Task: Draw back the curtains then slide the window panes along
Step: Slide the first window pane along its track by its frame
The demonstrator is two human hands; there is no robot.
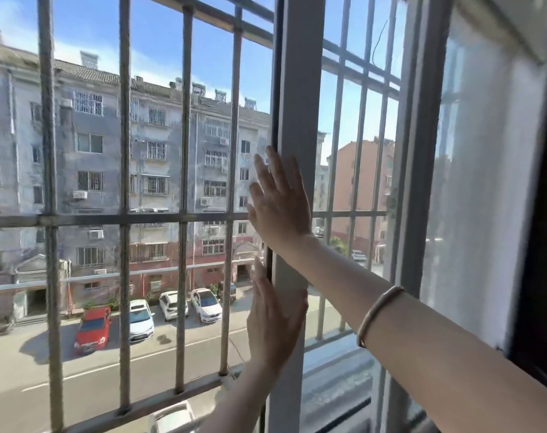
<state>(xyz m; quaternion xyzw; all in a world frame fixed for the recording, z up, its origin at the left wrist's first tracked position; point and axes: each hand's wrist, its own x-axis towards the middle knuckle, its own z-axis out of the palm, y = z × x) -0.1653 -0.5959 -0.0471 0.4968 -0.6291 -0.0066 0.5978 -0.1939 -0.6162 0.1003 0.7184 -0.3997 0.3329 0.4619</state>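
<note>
The grey upright frame of the sliding window pane [300, 89] stands in the middle of the view. To its left the opening shows no glass; to its right glass covers the view. My right hand [280, 204] lies flat against the frame's left edge at mid height, fingers spread and pointing up. Lower down, my left hand [273, 320] presses flat on the same edge. Neither hand holds anything. A sheer white curtain [484, 182] hangs drawn back at the right, with a dark curtain edge [541, 260] beside it.
Metal security bars [125, 220] run across the outside of the whole window. A second grey frame upright [419, 151] stands right of the pane. The window track and sill [334, 398] lie at the bottom. Buildings and parked cars lie far below.
</note>
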